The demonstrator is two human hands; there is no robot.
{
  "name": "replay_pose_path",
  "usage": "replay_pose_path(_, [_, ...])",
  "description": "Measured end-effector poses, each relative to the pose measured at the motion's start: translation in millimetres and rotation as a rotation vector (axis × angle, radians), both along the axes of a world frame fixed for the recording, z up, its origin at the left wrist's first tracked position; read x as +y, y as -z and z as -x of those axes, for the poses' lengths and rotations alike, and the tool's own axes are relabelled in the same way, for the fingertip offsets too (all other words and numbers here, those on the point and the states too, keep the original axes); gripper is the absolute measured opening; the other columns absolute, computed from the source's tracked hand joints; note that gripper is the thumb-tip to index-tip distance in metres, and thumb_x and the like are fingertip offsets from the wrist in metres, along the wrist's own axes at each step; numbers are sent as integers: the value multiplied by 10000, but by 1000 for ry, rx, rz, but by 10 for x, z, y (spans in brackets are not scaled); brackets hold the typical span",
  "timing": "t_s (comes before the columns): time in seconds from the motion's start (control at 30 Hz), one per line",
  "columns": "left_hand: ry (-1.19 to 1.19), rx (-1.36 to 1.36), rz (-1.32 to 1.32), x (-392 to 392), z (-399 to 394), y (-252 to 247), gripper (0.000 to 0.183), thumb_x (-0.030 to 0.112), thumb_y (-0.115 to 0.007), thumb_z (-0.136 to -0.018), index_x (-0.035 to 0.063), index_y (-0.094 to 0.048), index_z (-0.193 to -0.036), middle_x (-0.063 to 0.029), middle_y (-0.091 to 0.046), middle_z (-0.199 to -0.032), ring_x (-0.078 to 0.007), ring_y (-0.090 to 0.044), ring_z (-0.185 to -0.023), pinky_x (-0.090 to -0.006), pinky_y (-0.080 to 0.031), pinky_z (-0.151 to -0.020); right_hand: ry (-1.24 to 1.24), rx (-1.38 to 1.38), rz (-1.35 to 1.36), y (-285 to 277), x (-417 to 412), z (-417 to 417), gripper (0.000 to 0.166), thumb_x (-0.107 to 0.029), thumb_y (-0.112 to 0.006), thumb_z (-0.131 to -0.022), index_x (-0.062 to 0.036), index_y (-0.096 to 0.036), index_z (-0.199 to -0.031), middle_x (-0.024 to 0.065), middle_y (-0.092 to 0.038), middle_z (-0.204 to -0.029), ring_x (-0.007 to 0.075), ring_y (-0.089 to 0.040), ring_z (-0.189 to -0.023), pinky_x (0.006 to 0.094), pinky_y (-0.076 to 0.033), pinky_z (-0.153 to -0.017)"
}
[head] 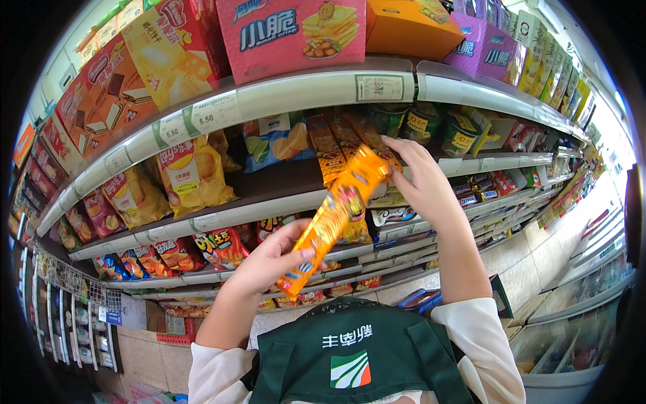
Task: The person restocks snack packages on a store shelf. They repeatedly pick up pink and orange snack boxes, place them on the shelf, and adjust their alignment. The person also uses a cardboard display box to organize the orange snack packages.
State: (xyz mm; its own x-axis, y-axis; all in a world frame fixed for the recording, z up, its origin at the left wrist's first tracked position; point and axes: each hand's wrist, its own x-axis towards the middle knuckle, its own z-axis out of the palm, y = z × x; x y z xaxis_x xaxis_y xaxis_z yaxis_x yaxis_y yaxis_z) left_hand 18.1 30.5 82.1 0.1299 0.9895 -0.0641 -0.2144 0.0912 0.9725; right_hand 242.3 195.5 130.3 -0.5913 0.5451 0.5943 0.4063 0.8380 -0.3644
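Note:
A long, shiny orange snack packet slants up to the right in front of the shelves. My left hand grips its lower part, thumb across the front. At its upper end is my right hand, fingertips over the rightmost of several orange-brown snack packets standing on the middle shelf. The thumb of that hand lies beside the held packet's top; whether it pinches either packet cannot be made out. Just right of these packets stand green canisters, and a blue chip bag stands to their left.
Above runs a shelf edge with price tags, bearing a pink biscuit carton. Yellow chip bags stand left on the middle shelf. Lower shelves hold red snack bags. A glass-topped chest is at right, beyond the tiled floor.

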Motion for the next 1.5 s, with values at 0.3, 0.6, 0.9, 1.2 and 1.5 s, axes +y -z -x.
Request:
replay_pose_path(0.3, [323, 241, -75, 127, 67, -156, 555, 145, -628, -845, -63, -377, -1294, -122, -491, -1239, -159, -452, -1143, -290, -353, -973, -23, 251, -62, -110, 371, -202, 324, -102, -558, -825, -24, -544, -1139, 177, -552, -1131, 310, -516, -1067, 351, -407, -919])
replay_pose_path(0.6, [351, 180, -77, 188, -41, -53, 572, 143, -622, -850, -67, -349, -1307, -129, -469, -1263, -173, -428, -1172, -304, -335, -991, 40, -521, -123, -525, 1512, 228, 649, -585, -591, -748, -96, -557, -1173, 158, -567, -1147, 313, -514, -1078, 407, -393, -936])
replay_pose_path(0.9, [332, 212, -64, 222, -98, -66, 579, 166, -618, -857, -68, -345, -1311, -140, -469, -1258, -175, -431, -1166, -305, -336, -989, -28, -626, 2, -423, 1554, 170, 668, -525, -600, -751, -178, -451, -1302, 142, -489, -1276, 311, -469, -1160, 386, -372, -976])
replay_pose_path(1.2, [312, 186, -52, 333, -122, -96, 586, 167, -613, -860, -62, -332, -1320, -139, -462, -1267, -176, -431, -1173, -306, -337, -992, -97, -590, 66, -362, 1500, -62, 733, -536, -605, -758, -189, -376, -1363, 158, -423, -1350, 305, -421, -1228, 368, -350, -1007])
replay_pose_path(1.5, [250, 198, -37, 248, -65, -64, 566, 158, -611, -861, -55, -346, -1313, -133, -471, -1257, -175, -437, -1166, -305, -346, -985, 325, -649, 58, -622, 1488, -926, 897, -457, -709, -651, -31, -344, -1351, 228, -424, -1327, 331, -405, -1234, 334, -331, -1020])
